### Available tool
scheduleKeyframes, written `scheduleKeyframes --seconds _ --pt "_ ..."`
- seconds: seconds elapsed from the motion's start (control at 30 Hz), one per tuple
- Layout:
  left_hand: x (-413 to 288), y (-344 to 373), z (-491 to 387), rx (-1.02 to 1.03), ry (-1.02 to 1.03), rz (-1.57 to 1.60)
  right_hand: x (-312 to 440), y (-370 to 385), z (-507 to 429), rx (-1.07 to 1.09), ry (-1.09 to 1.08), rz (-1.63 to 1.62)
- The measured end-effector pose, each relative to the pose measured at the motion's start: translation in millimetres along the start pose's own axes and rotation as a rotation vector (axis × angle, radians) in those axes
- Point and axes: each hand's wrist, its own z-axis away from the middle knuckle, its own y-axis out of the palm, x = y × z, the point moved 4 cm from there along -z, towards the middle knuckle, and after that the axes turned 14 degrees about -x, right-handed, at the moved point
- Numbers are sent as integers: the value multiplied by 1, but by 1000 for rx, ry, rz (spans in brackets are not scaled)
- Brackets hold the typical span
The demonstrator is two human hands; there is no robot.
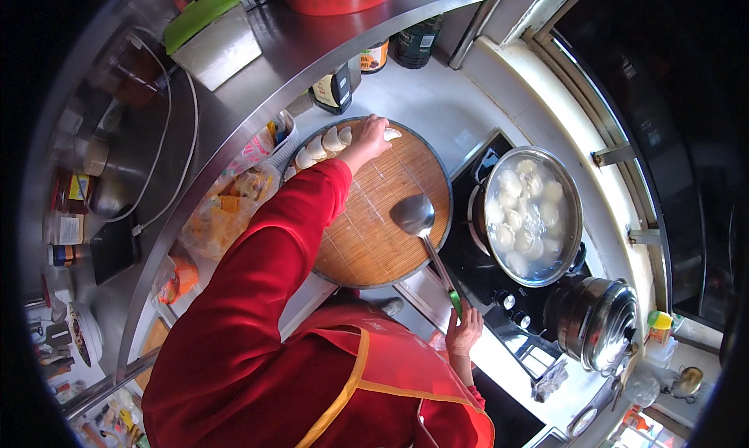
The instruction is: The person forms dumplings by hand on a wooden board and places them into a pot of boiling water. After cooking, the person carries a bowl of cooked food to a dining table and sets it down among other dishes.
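My left hand (370,138) reaches to the far edge of a round slatted tray (374,226), its fingers closed around a white raw dumpling (392,134) that sticks out past the fingertips. Several more raw dumplings (316,148) lie along the tray's far left rim, partly behind my sleeve. Low at the right, my right hand (465,330) grips the green handle end of a steel wok spatula (413,214), whose broad head is over the tray. Right of the tray, a steel pot (576,231) holds several dumplings (526,214) in cloudy, bubbling water.
The pot stands on a black cooktop (468,261) with knobs (512,307) in front. Beside it is a lidded pot (597,325). A steel shelf (275,91) curves above the left side. Dark bottles (333,91) and plastic bags (234,208) are behind and left of the tray.
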Motion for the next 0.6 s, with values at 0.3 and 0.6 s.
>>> scheduleKeyframes --seconds 0.3,0.6 --pt "-9 -4 10 -79 146 261 3 -4 -14 0 32 15" --pt "-6 13 5 60 37 84 22 -21 -22 74 9 -138"
